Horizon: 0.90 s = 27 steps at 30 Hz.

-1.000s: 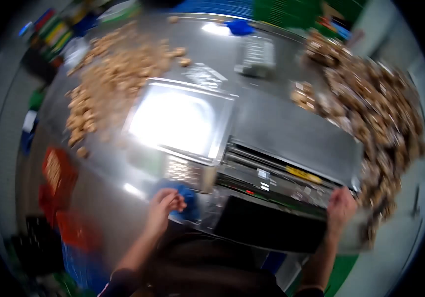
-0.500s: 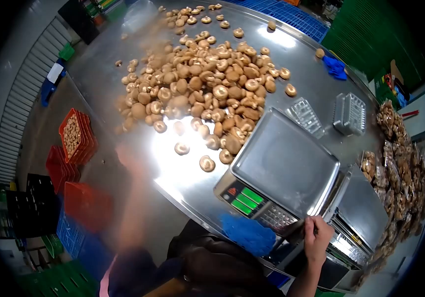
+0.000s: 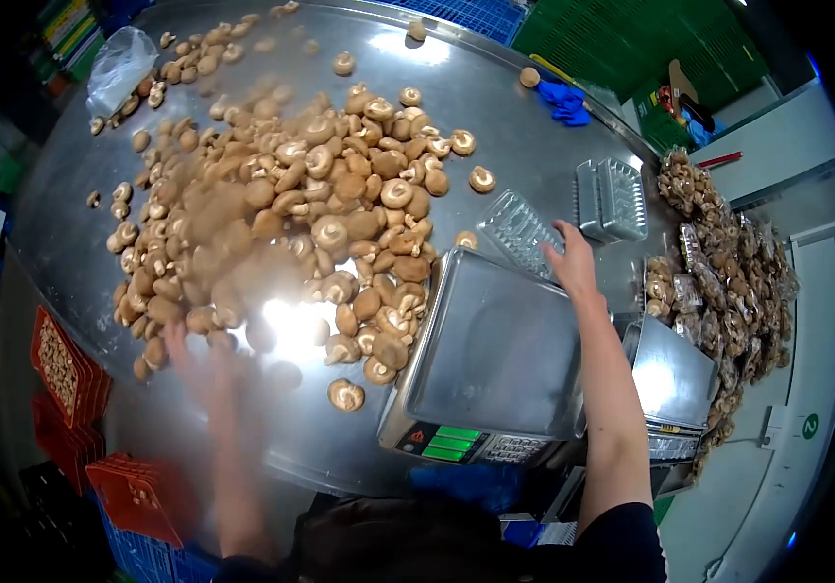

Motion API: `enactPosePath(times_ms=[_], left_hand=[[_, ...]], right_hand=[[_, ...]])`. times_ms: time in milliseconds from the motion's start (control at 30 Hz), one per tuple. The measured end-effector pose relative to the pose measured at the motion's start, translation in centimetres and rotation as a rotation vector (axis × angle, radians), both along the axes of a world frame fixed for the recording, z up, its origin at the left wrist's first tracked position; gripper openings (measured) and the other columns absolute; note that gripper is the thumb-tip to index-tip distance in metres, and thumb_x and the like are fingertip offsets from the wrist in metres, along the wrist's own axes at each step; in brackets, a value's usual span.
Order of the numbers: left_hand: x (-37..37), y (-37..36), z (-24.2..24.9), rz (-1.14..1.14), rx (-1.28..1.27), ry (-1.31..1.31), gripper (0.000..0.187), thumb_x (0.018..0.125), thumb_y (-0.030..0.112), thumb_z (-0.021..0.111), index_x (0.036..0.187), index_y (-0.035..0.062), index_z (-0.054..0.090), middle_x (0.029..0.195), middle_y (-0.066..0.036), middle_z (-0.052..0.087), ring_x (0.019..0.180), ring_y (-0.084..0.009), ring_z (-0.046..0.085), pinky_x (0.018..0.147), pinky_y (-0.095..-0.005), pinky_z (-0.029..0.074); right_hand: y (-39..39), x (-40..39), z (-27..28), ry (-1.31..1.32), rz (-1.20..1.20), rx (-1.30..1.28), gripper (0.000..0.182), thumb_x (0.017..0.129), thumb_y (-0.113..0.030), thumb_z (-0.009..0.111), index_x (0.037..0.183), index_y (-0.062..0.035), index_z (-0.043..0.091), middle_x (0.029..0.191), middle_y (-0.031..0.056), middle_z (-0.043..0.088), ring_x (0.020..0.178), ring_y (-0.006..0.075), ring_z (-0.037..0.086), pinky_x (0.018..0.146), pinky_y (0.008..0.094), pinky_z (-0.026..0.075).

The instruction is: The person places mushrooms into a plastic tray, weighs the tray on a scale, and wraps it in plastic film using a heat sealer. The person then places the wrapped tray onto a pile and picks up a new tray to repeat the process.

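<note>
A big heap of brown mushrooms [image 3: 349, 185] covers much of the metal table, with single ones lying loose around it. My left hand [image 3: 205, 364], smeared by motion, is at the heap's near left edge. My right hand [image 3: 573, 260] reaches across the weighing scale [image 3: 495, 350], its thumb and forefinger apart. Its fingertips are right at the edge of a clear plastic tray [image 3: 516, 231] behind the scale. Just right of that hand stand more clear plastic trays [image 3: 619, 199], nested together. The scale's plate carries nothing, and its display glows green.
Bagged mushrooms [image 3: 728, 282] are piled along the right side. A blue glove [image 3: 563, 102] lies near the far edge, a plastic bag [image 3: 122, 73] at the far left. Red crates [image 3: 140, 496] stand on the floor to the left. A second metal device [image 3: 675, 374] adjoins the scale.
My right hand has left the scale's front right corner and moved forward to the clear tray. My left hand has come forward to the heap. The view has turned to the right.
</note>
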<state>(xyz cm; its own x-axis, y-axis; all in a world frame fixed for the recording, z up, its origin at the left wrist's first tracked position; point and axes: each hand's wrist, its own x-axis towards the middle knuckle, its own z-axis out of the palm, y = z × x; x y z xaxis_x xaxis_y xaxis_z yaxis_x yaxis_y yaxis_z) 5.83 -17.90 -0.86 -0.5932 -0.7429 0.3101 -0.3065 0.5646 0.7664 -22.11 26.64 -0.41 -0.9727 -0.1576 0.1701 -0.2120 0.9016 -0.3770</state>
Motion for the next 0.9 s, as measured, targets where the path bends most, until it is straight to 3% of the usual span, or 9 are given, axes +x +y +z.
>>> enactPosePath(times_ms=[33,100,167,233,367,467,600,800,900], left_hand=[[0.7,-0.5,-0.9,0.037,-0.050,-0.035,0.055,0.088,0.014,0.057,0.137,0.0001,0.036,0.145,-0.018,0.031,0.135,-0.0303,0.030,0.111,-0.0405,0.022],[2.8,-2.9,-5.0,0.132,-0.186,-0.163,0.055,0.090,0.016,0.055,0.138,0.0001,0.035,0.146,-0.018,0.030,0.135,-0.0305,0.029,0.111,-0.0400,0.020],[1.8,-2.3,-5.8,0.117,0.071,-0.174,0.055,0.091,0.018,0.055,0.138,-0.0005,0.034,0.146,-0.018,0.030,0.135,-0.0308,0.028,0.111,-0.0400,0.020],[0.0,-1.2,-7.6,0.109,0.315,-0.013,0.057,0.093,0.023,0.054,0.139,-0.0019,0.032,0.147,-0.018,0.028,0.136,-0.0313,0.026,0.111,-0.0399,0.019],[-4.7,0.7,-8.5,0.288,0.165,0.071,0.061,0.092,0.027,0.055,0.138,-0.0034,0.030,0.143,-0.021,0.027,0.130,-0.0316,0.031,0.109,-0.0393,0.024],[-6.0,1.6,-6.2,0.355,0.342,0.198,0.060,0.091,0.027,0.057,0.136,-0.0031,0.032,0.140,-0.020,0.029,0.128,-0.0313,0.033,0.109,-0.0396,0.025],[-4.6,2.6,-6.1,0.332,0.334,0.184,0.056,0.091,0.024,0.058,0.135,-0.0015,0.034,0.140,-0.018,0.030,0.128,-0.0292,0.034,0.108,-0.0387,0.024],[-1.4,1.8,-6.7,0.153,0.228,0.146,0.053,0.089,0.015,0.060,0.134,0.0002,0.038,0.139,-0.013,0.037,0.128,-0.0251,0.034,0.109,-0.0381,0.022],[-0.8,1.6,-6.0,-0.012,0.254,0.142,0.048,0.087,0.007,0.059,0.132,-0.0003,0.041,0.133,-0.013,0.045,0.120,-0.0220,0.045,0.104,-0.0351,0.033]], right_hand=[[0.7,-1.2,-0.9,-0.141,0.014,0.065,0.063,0.070,-0.022,0.076,0.122,0.0022,0.049,0.124,0.0187,0.054,0.119,0.0344,0.048,0.100,0.0395,0.039],[1.5,-3.1,-2.9,-0.229,0.137,0.175,0.078,0.064,-0.026,0.081,0.126,0.0032,0.045,0.126,0.0202,0.052,0.121,0.0348,0.046,0.102,0.0390,0.038],[1.8,-4.1,-5.2,-0.252,0.191,0.201,0.100,0.051,-0.031,0.087,0.131,0.0042,0.038,0.127,0.0226,0.051,0.121,0.0370,0.044,0.103,0.0392,0.037],[0.7,-4.5,-4.6,-0.289,0.177,0.255,0.101,0.051,-0.031,0.087,0.132,0.0040,0.037,0.126,0.0220,0.051,0.121,0.0369,0.044,0.103,0.0393,0.037],[0.1,-4.2,-3.4,-0.285,0.187,0.312,0.107,0.050,-0.033,0.088,0.134,0.0036,0.033,0.125,0.0219,0.052,0.120,0.0366,0.046,0.102,0.0391,0.038],[-0.5,-4.1,-2.8,-0.264,0.188,0.342,0.101,0.050,-0.034,0.088,0.128,0.0029,0.037,0.115,0.0207,0.057,0.112,0.0361,0.051,0.097,0.0401,0.041],[-0.8,-4.0,-2.1,-0.246,0.182,0.390,0.098,0.050,-0.035,0.088,0.125,0.0021,0.038,0.101,0.0193,0.061,0.101,0.0358,0.055,0.090,0.0414,0.044],[-1.4,-3.3,-1.1,-0.195,0.183,0.482,0.098,0.051,-0.036,0.087,0.126,0.0015,0.037,0.096,0.0206,0.061,0.097,0.0369,0.056,0.088,0.0421,0.045],[-1.2,-2.9,-0.2,-0.148,0.220,0.455,0.100,0.052,-0.036,0.086,0.129,0.0009,0.035,0.097,0.0206,0.060,0.097,0.0363,0.056,0.088,0.0420,0.045]])
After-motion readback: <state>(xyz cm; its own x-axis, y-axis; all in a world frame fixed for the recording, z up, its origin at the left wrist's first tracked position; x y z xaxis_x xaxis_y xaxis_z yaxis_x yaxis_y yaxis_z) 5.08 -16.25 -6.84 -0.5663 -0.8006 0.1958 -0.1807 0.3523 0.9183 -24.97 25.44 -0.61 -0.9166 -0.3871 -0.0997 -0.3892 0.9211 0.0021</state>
